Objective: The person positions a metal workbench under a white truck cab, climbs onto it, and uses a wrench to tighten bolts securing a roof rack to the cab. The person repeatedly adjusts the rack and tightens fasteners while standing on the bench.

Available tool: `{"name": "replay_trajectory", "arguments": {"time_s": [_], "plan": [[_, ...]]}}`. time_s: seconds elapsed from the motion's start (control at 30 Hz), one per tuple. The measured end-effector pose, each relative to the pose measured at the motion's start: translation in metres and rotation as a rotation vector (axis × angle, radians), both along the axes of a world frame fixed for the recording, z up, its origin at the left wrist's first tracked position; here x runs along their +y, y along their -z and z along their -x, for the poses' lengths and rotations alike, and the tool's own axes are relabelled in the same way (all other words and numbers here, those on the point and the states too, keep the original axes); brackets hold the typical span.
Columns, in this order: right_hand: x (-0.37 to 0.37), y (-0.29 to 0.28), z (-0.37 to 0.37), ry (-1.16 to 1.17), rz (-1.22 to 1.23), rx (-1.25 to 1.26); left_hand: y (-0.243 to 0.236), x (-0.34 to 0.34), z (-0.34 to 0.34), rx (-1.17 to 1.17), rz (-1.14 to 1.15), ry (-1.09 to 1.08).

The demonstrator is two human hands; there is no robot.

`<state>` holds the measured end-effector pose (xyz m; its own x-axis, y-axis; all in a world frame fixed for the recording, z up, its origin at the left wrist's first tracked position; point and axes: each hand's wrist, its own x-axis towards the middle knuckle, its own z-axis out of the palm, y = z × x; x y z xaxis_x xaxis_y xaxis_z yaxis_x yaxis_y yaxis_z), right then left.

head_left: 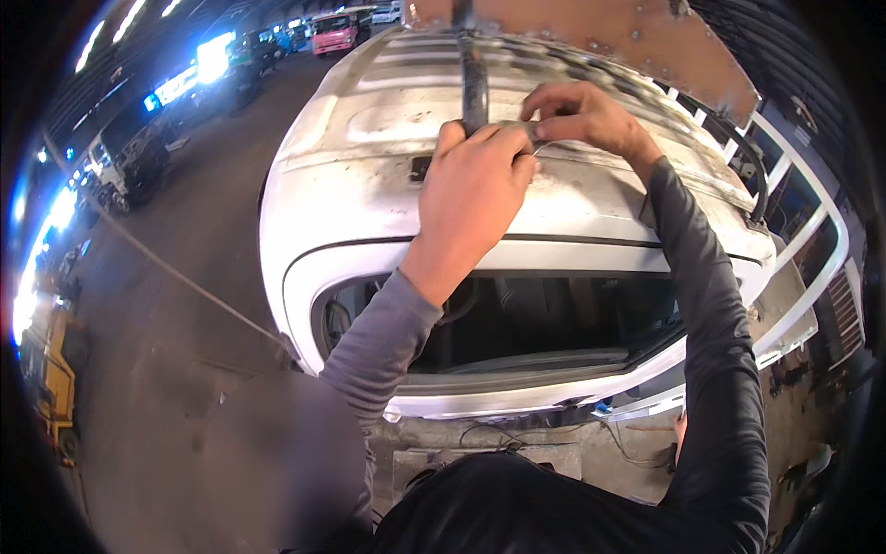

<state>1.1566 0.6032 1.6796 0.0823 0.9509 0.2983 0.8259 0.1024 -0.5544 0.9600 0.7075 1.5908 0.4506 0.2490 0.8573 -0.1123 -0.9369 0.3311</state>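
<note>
Over the dirty white roof (351, 198) of a vehicle cab, both my hands work close together. My left hand (473, 189) is closed at the lower end of a dark metal pole (474, 78), its fingers curled away from view. What it grips is hidden. Just to the right, my right hand (595, 120) has its fingers bent into a pinch near the left fingertips. A thin pale wire or strand (556, 144) shows below the right fingers, though the thing between the hands is too small to name. A rusty brown metal plate (600, 28) hangs above the roof.
Below the roof edge is the cab's dark window (554, 319). White metal railings (812, 217) and a black hose (759, 180) stand at the right. A rope or cable (185, 277) slants across the left side. Cables (628, 443) lie below; a pink truck (334, 33) stands far off.
</note>
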Motion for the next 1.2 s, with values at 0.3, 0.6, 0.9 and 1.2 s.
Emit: {"name": "replay_trajectory", "arguments": {"time_s": [0.3,0.6,0.9,1.2], "plan": [[-0.010,-0.007,-0.010,-0.111,0.088,-0.103,-0.002,-0.001,-0.003,-0.037,-0.082,0.021],[-0.036,0.003,0.022,0.075,-0.043,-0.285,0.002,-0.004,-0.010,-0.010,-0.089,-0.064],[-0.059,0.004,0.134,0.373,-0.016,-0.779,0.007,0.007,-0.003,-0.046,-0.218,-0.015],[-0.067,0.046,0.107,0.351,-0.418,-0.904,0.005,-0.005,-0.001,0.033,-0.221,0.020]]}}
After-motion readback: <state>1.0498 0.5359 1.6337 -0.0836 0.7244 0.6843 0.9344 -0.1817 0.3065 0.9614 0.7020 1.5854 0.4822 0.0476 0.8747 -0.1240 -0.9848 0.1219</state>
